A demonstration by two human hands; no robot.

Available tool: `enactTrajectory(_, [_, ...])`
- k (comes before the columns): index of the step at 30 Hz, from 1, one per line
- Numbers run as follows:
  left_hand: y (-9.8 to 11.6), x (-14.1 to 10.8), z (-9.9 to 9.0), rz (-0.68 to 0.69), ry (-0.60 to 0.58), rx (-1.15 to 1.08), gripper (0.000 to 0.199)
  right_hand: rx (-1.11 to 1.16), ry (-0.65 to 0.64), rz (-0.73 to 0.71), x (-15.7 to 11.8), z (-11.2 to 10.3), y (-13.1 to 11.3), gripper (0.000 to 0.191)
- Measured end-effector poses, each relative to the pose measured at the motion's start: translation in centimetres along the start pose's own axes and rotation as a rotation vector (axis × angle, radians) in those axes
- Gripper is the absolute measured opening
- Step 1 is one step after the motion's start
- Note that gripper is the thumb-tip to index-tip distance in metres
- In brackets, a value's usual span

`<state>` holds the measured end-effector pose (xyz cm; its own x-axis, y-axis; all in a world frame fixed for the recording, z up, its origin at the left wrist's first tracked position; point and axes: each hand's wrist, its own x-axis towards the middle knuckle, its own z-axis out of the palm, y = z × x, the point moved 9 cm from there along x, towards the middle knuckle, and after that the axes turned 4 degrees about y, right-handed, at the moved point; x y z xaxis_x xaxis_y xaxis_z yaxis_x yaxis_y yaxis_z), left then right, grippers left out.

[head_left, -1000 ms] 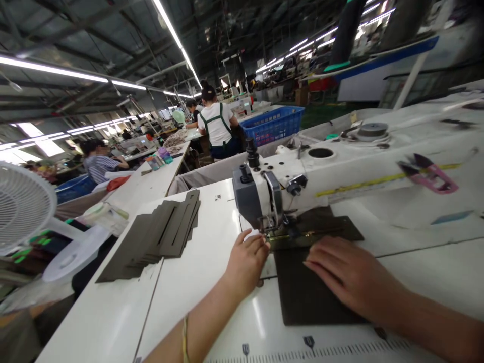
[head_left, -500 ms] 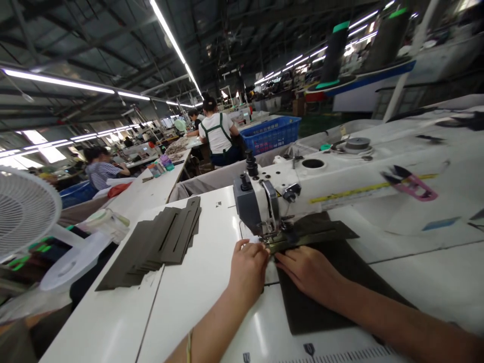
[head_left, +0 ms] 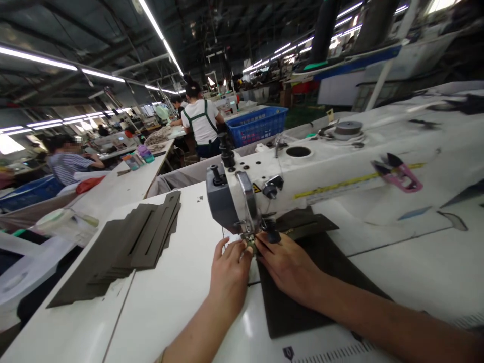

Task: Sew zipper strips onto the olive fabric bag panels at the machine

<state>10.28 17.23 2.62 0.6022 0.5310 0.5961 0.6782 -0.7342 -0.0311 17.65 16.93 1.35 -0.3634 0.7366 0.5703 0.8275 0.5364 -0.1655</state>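
A white sewing machine [head_left: 242, 201] stands before me. At its presser foot my left hand [head_left: 230, 275] has its thumb and fingertips closed on the end of an olive-green fabric piece [head_left: 251, 244]. My right hand [head_left: 289, 267] is closed on the same piece from the other side, its fingertips close by the needle and partly hidden by the machine head. Under my right forearm lies a large dark fabric panel [head_left: 291, 320]. A dark slotted fabric piece [head_left: 306, 225] extends behind that hand, beneath the machine arm.
Overlapping dark fabric pieces [head_left: 124, 247] lie on the white table [head_left: 166, 302] to the left. Pink-handled thread snips [head_left: 403, 176] rest against the machine arm. Beyond are a blue crate [head_left: 260, 126] and a person in a white shirt [head_left: 202, 123]; another person sits farther left.
The whole view has shifted, so the machine and table appear farther left. My right hand has moved forward, closer to the presser foot; my left hand stays beside it.
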Motion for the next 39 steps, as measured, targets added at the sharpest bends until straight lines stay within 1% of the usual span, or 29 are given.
enactTrajectory(4, [0.0,0.2,0.0,0.033,-0.001,-0.016,0.023,-0.009,-0.061,0.031,0.4,0.2,0.2,0.029])
enactTrajectory(7, [0.2,0.5,0.0,0.075,-0.011,-0.004,0.025,-0.049,-0.066,0.028,0.5,0.2,0.2,0.029])
enactTrajectory(13, [0.5,1.0,-0.5,0.145,0.048,0.019,0.027,-0.104,-0.085,0.007,0.4,0.5,0.4,0.028])
enactTrajectory(16, [0.3,1.2,-0.3,0.133,0.017,0.012,0.026,-0.093,-0.095,-0.004,0.5,0.5,0.5,0.026])
enactTrajectory(20, [0.1,1.3,0.3,0.101,-0.03,0.024,0.024,-0.044,-0.075,0.016,0.5,0.6,0.7,0.028])
enactTrajectory(26, [-0.2,1.1,0.4,0.048,0.025,-0.002,0.022,-0.023,-0.017,-0.004,0.7,0.4,0.4,0.022])
enactTrajectory(32, [-0.3,1.0,0.1,0.036,0.092,0.001,0.019,0.067,-0.051,0.001,1.1,0.3,0.6,0.029])
enactTrajectory(35, [-0.5,1.0,0.1,0.031,0.125,-0.017,0.02,0.085,-0.034,0.006,1.4,-0.1,0.5,0.031])
enactTrajectory(39, [-0.8,0.8,0.6,0.019,0.118,-0.032,0.017,0.112,-0.007,0.014,1.8,-0.8,0.3,0.033])
